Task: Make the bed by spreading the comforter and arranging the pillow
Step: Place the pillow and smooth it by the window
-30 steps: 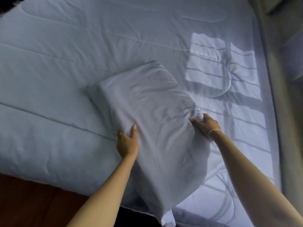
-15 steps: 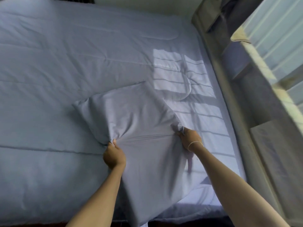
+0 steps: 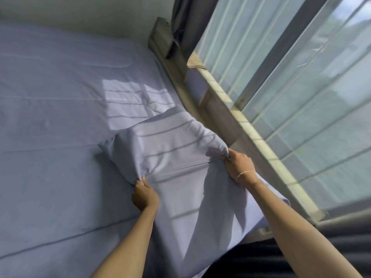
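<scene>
The pillow sits on the comforter near the window side of the bed. The left hand pinches a fold of its case at one edge; the right hand grips the opposite edge, fingers curled.

Both forearms were bare — no sleeves reached into view, and no rings or watch showed. The right hand had a thin, pale string bracelet looped loosely round its wrist — the only thing worn. The left hand carried nothing.
</scene>
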The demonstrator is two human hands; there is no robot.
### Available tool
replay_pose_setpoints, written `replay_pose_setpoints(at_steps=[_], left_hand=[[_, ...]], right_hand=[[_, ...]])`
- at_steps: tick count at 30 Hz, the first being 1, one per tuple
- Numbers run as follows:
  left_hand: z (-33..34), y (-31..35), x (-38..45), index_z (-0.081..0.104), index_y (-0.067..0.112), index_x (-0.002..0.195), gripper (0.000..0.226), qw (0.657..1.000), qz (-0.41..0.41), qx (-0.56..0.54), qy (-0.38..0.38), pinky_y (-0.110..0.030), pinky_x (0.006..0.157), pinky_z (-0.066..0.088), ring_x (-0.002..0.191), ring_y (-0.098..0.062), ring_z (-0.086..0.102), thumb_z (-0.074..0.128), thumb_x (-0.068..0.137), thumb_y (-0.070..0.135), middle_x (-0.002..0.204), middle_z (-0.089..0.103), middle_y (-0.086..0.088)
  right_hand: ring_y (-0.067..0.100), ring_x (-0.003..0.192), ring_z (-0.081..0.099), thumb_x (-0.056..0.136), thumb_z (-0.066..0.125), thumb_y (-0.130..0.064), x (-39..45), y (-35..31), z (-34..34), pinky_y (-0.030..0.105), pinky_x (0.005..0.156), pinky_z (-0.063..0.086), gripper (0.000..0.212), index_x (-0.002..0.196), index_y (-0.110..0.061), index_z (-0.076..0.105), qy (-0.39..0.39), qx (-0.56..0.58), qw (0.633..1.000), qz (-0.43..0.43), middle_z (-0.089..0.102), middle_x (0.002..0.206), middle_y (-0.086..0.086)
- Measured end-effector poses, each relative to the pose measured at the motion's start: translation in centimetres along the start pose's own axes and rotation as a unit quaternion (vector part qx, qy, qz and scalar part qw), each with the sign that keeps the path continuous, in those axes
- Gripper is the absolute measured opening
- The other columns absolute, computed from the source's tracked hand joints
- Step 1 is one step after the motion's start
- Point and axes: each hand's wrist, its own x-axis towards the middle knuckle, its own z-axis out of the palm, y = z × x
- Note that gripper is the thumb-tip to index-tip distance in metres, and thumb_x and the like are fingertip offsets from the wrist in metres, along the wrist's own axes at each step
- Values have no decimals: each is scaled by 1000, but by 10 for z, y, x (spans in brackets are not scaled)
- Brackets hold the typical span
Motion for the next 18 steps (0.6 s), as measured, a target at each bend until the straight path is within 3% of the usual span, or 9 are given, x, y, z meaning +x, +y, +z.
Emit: replay_pose_setpoints(at_steps=[7, 11, 14, 16, 18], left_hand=[[145, 57, -33, 61, -15, 95, 52, 992, -13, -91, -84, -44, 79, 42, 92, -46, 62, 46, 97, 34, 96, 63, -37], [200, 42, -39, 60, -14, 101, 56, 991, -39, -73, -106, -44, 83, 40, 98, -47, 59, 35, 94, 36, 104, 61, -38], [215, 22, -35, 54, -14, 107, 44, 992, -61, -50, -98, -48, 87, 39, 104, -50, 55, 37, 101, 26, 111, 58, -38], [216, 25, -26, 48, -9, 123, 47, 993, -74, -59, -67, -48, 94, 37, 113, -49, 51, 36, 101, 31, 124, 54, -35], [213, 36, -9, 40, -2, 137, 54, 993, -69, -97, -14, -42, 101, 34, 123, -43, 46, 34, 101, 38, 135, 48, -28]], right_hand=[[44, 80, 61, 92, 54, -21, 32, 118, -27, 42, 68, 42, 17, 81, -9, 55, 90, -92, 991, 36, 67, 89, 20], [42, 65, 62, 84, 64, -18, 43, 151, -6, 42, 61, 47, 12, 80, -10, 55, 56, -112, 992, 4, 66, 77, 17], [38, 79, 64, 87, 55, -34, 47, 157, 8, 43, 70, 51, 19, 89, -15, 50, -7, -105, 994, 22, 63, 90, 13], [36, 90, 63, 86, 52, -50, 57, 162, 4, 43, 77, 49, 35, 95, -17, 46, -11, -65, 996, 66, 60, 99, 12], [35, 104, 59, 83, 51, -63, 68, 165, -5, 44, 87, 47, 58, 116, -16, 44, 3, -11, 997, 78, 57, 115, 13]])
